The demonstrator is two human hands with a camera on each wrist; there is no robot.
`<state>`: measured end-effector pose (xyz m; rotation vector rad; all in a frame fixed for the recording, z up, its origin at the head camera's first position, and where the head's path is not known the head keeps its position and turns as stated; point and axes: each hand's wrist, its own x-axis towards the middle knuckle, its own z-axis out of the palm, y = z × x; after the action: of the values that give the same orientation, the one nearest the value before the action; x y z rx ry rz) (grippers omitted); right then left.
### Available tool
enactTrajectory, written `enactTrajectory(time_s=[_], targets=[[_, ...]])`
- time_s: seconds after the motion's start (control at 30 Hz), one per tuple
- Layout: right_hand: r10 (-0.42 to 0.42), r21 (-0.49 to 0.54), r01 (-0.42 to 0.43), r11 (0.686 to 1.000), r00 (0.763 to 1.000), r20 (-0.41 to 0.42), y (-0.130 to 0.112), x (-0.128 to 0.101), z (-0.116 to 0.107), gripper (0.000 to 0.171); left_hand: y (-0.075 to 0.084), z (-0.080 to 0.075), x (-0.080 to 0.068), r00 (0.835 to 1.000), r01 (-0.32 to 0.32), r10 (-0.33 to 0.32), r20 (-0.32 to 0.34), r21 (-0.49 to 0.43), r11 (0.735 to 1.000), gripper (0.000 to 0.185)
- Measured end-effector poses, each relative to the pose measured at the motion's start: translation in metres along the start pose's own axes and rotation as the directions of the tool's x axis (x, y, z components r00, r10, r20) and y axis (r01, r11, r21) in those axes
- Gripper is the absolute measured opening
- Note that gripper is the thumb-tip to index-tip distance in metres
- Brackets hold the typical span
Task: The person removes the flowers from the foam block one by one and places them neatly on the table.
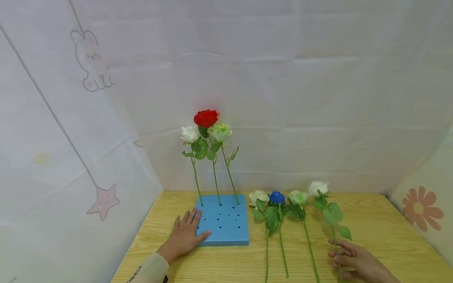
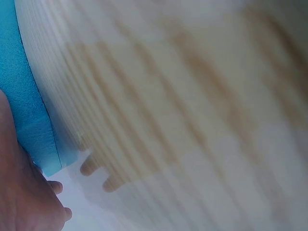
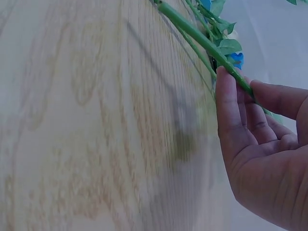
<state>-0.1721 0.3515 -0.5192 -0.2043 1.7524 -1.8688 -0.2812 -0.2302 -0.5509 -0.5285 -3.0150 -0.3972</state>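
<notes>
My left hand lies flat, fingers straight, on the left edge of a blue foam block and the table beside it. The left wrist view shows that hand at the block's corner. Three roses stand in the block's back row: white, red and pale green. To the right, several roses lie on the table. My right hand pinches the stem of the rightmost white rose. In the right wrist view the fingertips close on the green stem.
On the wooden table also lie a cream rose, a blue rose and a pale green rose, stems toward me. White cloth walls printed with a bunny, a star and a flower enclose three sides.
</notes>
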Motion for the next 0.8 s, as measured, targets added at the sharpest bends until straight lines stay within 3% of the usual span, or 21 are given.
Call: enactTrajectory(time_s=[0.2, 0.43, 0.8], targets=[[0.001, 0.013, -0.001, 1.0, 1.0, 0.011, 0.005, -0.002, -0.009, 0.051, 0.001, -0.002, 0.0, 0.999, 0.022, -0.022, 0.032, 0.016, 1.0, 0.096], [-0.008, 0.164, -0.011, 0.986, 0.993, 0.12, 0.01, 0.001, -0.017, 0.039, 0.0, -0.002, 0.0, 0.999, 0.027, -0.027, 0.038, 0.015, 1.0, 0.096], [-0.021, 0.253, -0.034, 0.967, 0.977, 0.212, 0.015, 0.011, -0.03, 0.035, 0.006, -0.006, -0.002, 0.999, 0.021, -0.021, 0.027, 0.014, 1.0, 0.093]])
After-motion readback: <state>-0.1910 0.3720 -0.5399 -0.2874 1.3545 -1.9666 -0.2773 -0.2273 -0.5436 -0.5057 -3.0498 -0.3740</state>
